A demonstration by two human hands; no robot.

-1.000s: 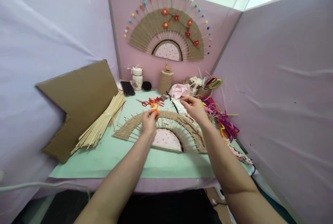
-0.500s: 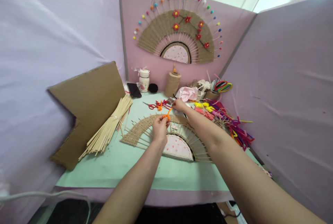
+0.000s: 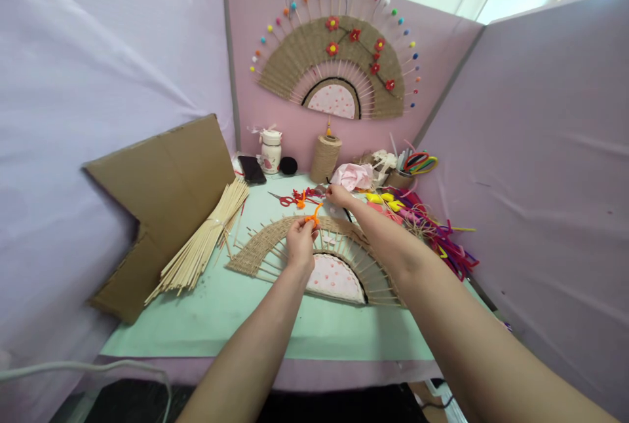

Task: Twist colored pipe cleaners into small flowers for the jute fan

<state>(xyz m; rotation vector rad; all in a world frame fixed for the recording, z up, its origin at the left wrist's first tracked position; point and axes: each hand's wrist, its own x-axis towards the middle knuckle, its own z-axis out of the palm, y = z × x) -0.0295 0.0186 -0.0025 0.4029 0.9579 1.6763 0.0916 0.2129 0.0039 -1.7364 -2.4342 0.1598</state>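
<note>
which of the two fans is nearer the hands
The fan on the green table, beneath the left hand; the red-flowered fan hangs on the pink wall.

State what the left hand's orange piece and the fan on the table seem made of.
Orange piece: perhaps matte, fuzzy pipe cleaner, given its bent strand. Fan: apparently matte twine woven over wooden sticks, given coarse brown bands and pale spokes.

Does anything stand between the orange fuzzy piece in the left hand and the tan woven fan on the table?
Nothing visible does: the left hand pinches the orange fuzzy piece, seemingly above the tan woven fan. That hand hides part of the fan.
</note>
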